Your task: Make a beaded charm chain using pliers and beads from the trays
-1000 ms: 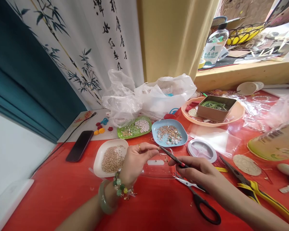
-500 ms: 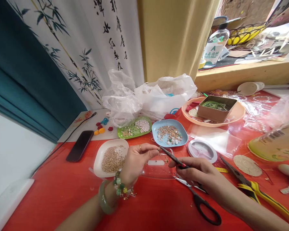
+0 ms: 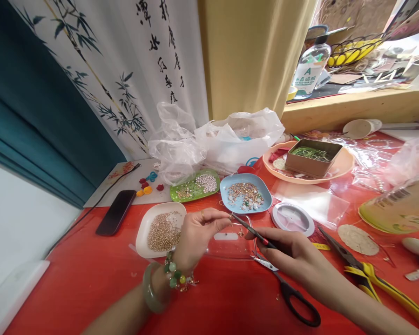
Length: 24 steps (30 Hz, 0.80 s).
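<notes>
Right hand (image 3: 289, 249) is wrapped around a pointed tool (image 3: 248, 227): slim, dark, tapering to a fine tip, red-banded near the grip. Left hand (image 3: 195, 237) pinches a tiny item (image 3: 231, 216), too small to identify, at that tip. Both meet over the far edge of the clear tray (image 3: 230, 252); scissors (image 3: 284, 284) lie by its near right corner.

Hands (image 3: 194, 237) — dark tool (image 3: 247, 225) — clear tray (image 3: 226, 250) beneath
</notes>
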{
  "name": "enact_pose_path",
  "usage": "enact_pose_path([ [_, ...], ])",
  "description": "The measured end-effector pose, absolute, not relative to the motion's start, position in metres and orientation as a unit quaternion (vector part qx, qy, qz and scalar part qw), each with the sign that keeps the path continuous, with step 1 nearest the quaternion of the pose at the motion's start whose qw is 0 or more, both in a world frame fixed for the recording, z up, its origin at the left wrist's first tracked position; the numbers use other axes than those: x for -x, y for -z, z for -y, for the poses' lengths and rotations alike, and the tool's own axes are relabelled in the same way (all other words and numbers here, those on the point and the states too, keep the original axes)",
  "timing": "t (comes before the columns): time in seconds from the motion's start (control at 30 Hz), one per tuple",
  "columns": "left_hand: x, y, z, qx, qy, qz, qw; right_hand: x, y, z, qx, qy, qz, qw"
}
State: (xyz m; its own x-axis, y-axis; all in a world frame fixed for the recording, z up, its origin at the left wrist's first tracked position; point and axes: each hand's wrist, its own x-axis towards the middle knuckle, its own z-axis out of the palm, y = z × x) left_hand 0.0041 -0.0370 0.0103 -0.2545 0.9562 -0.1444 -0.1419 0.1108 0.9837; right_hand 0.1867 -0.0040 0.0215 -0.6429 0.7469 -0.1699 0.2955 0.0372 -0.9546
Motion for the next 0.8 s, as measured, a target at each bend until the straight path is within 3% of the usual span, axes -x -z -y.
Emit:
enact_pose_path([
  [0.2,-0.007,-0.013,0.041,-0.384,-0.547,-0.584,0.461,-0.187,-0.020,0.005,0.336,-0.439,0.806,0.214],
  [0.33,-0.009,-0.016,0.043,-0.399,-0.551,-0.581,0.448,-0.189,-0.010,0.008,0.317,-0.133,0.893,0.291],
  [0.43,-0.010,-0.017,0.044,-0.388,-0.548,-0.584,0.457,-0.191,-0.005,0.010,0.290,0.123,0.901,0.297],
  [0.53,-0.009,-0.018,0.043,-0.379,-0.544,-0.589,0.461,-0.191,-0.005,0.011,0.272,0.228,0.894,0.274],
  [0.63,-0.008,-0.019,0.041,-0.377,-0.542,-0.584,0.472,-0.191,-0.009,0.011,0.304,0.136,0.899,0.285],
  [0.73,-0.006,-0.021,0.040,-0.359,-0.548,-0.573,0.492,-0.192,-0.015,0.011,0.365,-0.227,0.862,0.270],
  [0.8,-0.006,-0.022,0.039,-0.342,-0.555,-0.562,0.508,-0.193,-0.021,0.012,0.392,-0.499,0.741,0.222],
])
